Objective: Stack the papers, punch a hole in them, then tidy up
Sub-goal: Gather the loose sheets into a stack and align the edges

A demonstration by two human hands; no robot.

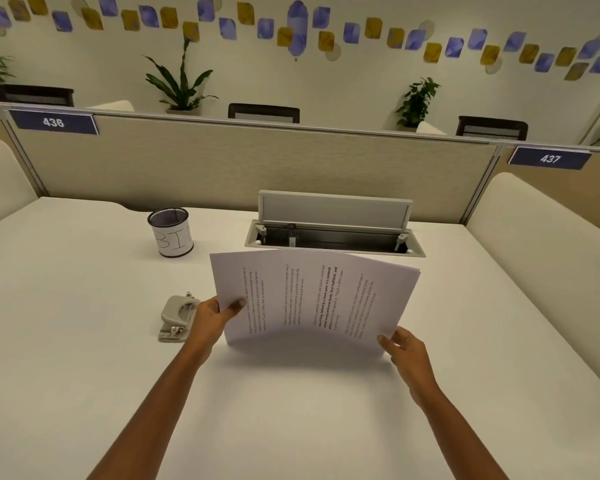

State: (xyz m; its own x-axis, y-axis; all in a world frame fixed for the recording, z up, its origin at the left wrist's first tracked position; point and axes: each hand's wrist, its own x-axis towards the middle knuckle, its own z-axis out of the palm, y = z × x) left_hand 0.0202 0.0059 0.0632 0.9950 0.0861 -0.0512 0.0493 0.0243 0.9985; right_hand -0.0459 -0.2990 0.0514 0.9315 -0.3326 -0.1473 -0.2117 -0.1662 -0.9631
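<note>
A stack of printed white papers (312, 299) stands on its long edge on the white desk (84, 341), bowed toward me, text running sideways. My left hand (215, 315) grips the stack's left edge, thumb on the front sheet. My right hand (404, 346) holds the lower right corner. A grey hole punch (177, 317) lies on the desk just left of my left hand, apart from the papers.
A black mesh cup (171, 232) with a paper label reading BIN stands at the back left. An open cable hatch (333, 233) with its lid raised sits behind the papers. A beige partition (250, 161) closes off the desk's far side.
</note>
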